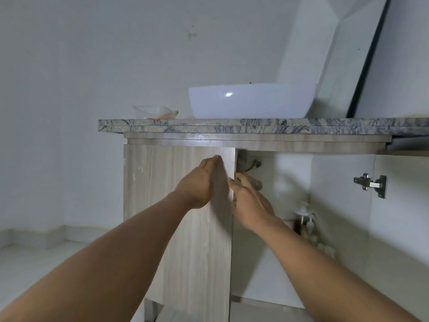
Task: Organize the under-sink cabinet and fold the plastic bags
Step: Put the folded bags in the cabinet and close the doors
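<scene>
Wood-grain cabinet door [185, 240]: left hand [199, 182] flat against; right hand [250, 203] grip unclear; bottle [301, 220] inside.
</scene>
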Motion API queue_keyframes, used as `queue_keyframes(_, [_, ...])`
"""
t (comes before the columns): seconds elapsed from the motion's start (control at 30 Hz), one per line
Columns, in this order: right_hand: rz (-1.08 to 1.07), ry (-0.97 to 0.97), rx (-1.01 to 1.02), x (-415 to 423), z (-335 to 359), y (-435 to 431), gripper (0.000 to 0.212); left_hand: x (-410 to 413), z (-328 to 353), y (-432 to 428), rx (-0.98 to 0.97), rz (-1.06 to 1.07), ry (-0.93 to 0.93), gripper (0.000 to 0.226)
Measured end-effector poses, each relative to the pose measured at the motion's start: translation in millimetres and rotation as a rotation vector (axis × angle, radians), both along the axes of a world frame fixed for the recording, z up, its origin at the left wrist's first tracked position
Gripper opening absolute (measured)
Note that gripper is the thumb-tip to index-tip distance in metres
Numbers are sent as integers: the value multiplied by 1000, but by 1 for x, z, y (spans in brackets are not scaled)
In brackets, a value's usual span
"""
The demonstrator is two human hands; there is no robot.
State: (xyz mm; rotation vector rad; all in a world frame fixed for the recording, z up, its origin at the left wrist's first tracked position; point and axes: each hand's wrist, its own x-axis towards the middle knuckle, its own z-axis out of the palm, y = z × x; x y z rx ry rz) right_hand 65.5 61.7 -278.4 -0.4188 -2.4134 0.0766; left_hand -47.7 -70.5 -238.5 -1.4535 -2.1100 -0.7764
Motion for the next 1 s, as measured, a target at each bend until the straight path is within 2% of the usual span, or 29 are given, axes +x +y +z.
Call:
queue_keyframes(0.13, [-63,-77,27,-13,-6,24,76,-22,-23,17,-128,88,76,82])
queue_keyframes(0.3, [-147,-176,-27,-26,-7,35,82,-38,-31,26,-263,151,-15,81])
queue_keyframes(0.43, [-176,-225,-77,-34,-4,39,90,-41,-27,32,-357,121,-118,83])
queue_keyframes(0.63, [-199,-275,-66,-32,3,37,91,-40,-18,30,-389,113,-135,82])
queue_keyframes(0.8, [-285,-201,10,16,0,41,82,-13,-17,29,-445,52,-102,89])
queue_keyframes(1.0, [-531,-135,109,138,34,49,65,71,13,44,-382,-173,-81,92])
